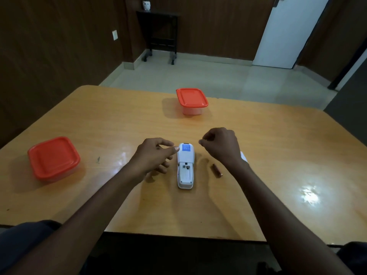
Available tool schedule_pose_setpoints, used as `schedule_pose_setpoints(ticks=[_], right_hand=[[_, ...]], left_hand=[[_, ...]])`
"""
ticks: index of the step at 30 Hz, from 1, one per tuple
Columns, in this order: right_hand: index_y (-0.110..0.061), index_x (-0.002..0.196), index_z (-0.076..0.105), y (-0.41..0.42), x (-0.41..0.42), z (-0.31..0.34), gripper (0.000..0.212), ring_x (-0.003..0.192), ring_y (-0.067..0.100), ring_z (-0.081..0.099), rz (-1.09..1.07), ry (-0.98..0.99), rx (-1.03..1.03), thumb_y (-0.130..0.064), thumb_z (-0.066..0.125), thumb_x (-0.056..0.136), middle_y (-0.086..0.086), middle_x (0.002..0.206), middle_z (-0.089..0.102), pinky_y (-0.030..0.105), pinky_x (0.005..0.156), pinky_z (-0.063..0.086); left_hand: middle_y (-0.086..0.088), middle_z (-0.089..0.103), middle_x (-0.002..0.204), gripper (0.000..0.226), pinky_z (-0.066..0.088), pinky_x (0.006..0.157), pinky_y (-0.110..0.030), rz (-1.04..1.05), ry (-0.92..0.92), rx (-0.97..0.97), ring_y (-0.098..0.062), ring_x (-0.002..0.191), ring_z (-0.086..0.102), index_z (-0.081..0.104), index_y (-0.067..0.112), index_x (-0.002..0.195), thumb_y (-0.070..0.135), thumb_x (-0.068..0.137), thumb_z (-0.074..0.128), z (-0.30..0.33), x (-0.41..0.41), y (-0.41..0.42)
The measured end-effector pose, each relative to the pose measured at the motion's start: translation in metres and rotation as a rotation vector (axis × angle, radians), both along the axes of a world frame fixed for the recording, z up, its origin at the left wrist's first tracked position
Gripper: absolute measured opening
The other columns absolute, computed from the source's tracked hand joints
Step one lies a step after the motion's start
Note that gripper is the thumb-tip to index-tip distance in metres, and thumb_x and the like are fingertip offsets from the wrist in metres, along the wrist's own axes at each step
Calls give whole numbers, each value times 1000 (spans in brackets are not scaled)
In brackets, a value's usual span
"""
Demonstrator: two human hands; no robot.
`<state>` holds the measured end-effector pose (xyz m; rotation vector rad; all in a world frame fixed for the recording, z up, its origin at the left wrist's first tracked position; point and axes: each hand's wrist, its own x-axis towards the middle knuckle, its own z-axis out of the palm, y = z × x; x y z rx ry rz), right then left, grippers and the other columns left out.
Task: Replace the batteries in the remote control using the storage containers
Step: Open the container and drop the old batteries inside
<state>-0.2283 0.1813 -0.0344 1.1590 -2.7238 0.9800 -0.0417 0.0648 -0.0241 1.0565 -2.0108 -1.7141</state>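
A white remote control (185, 167) lies face down in the middle of the table, and its open battery compartment (185, 172) looks empty. My left hand (154, 155) hovers just left of the remote with loosely curled fingers, and its thumb tip touches the remote's upper left edge. My right hand (220, 144) hangs above the table to the right of the remote's top. Its fingers are curled under and hide whatever may be inside. One brown battery (216, 170) lies on the table right of the remote. A white piece, probably the battery cover (244, 156), peeks out behind my right wrist.
Two closed containers with orange lids stand on the wooden table (278, 155): one (53, 157) at the near left, one (191, 100) at the far middle. A dark side table (158, 34) and a white door (286, 30) stand beyond on the tiled floor.
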Motion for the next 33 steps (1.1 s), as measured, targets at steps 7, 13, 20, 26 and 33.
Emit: schedule_pose_setpoints(ticks=[7,13,20,26,33], right_hand=[[-8,121,66,-85,-51,3,40,109,33,61,41,349,76,-10,66,82,12,121,69,41,78,54],[-5,118,64,-115,-77,1,33,108,38,61,99,551,279,0,54,87,15,116,67,43,78,51],[1,101,68,-101,-67,-5,18,88,39,62,195,719,274,1,60,86,20,96,67,45,65,51],[-3,97,69,-53,-46,-4,16,81,31,61,269,728,190,-12,70,83,16,92,68,42,68,54],[-12,93,68,27,11,7,9,79,21,60,403,694,-95,-14,67,85,5,90,67,34,59,51]], left_hand=[[-13,75,88,12,60,60,-37,122,69,-102,-19,65,66,74,18,97,29,90,74,1,-2,-15],[-8,74,84,10,57,54,-30,107,60,-128,-16,64,66,74,20,95,30,91,72,-1,-5,-20],[-8,74,86,11,58,58,-32,74,42,-128,-17,67,67,73,21,97,31,91,72,-1,-8,-15],[-10,74,88,13,56,57,-31,39,59,-74,-19,68,67,72,18,101,28,93,71,1,-8,-8],[-15,71,113,38,64,80,-45,52,239,286,-32,94,74,64,17,123,40,93,68,15,-13,-1]])
